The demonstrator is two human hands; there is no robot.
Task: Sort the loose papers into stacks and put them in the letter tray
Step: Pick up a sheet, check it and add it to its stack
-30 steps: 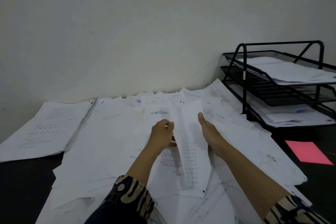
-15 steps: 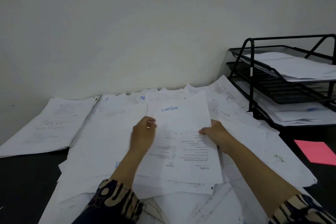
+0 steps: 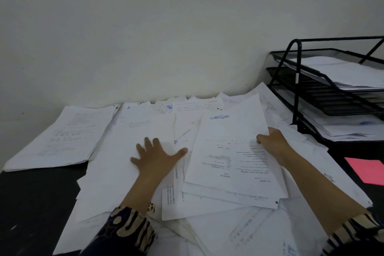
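Nearby, pink note (image 3: 367, 169) (flat) lies before letter tray (image 3: 332, 97).

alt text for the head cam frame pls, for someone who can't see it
A person's right hand grips the edge of a printed sheet atop a sprawl of loose papers on a dark desk, while the left hand lies flat, fingers spread, on the papers. A black three-tier letter tray holding papers stands at right, with a pink note before it.

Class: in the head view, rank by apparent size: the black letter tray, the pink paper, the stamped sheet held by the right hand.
1. letter tray
2. stamped sheet
3. pink paper
Tray and pink paper are cut off by the frame.
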